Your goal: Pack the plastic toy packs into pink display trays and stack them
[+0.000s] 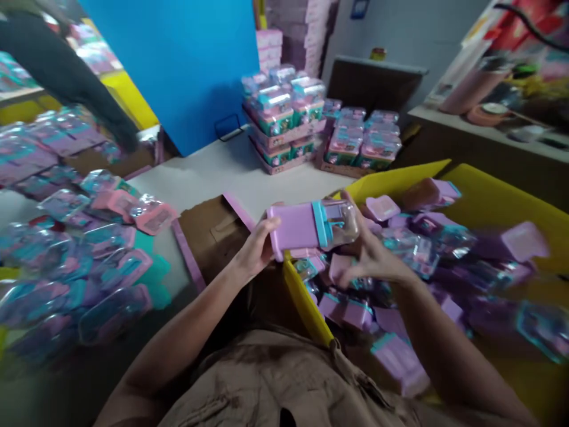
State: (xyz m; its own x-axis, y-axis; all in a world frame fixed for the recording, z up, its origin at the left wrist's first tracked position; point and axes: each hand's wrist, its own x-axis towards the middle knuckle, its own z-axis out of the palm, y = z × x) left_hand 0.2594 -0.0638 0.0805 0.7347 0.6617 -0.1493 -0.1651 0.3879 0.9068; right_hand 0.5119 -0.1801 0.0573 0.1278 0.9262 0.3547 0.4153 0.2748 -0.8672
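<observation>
A purple plastic container (296, 226) with a turquoise band and a clear domed end lies sideways in front of me. My left hand (260, 243) grips its purple base end, thumb on top. At the clear end is my right hand (373, 249), its fingers curled round the far side of the dome and its thumb held away below. Beneath my hands is an open cardboard tray with pink edges (213, 228). Right of it, a yellow bin (306, 305) holds many similar purple containers (393, 356), lying jumbled.
Filled trays of containers (284, 118) are stacked at the back of the white table (226, 166), with another filled tray (360, 142) beside them. Loose clear-topped containers (111, 276) cover the left side. A blue panel (178, 65) stands behind. A cluttered shelf (489, 124) is at right.
</observation>
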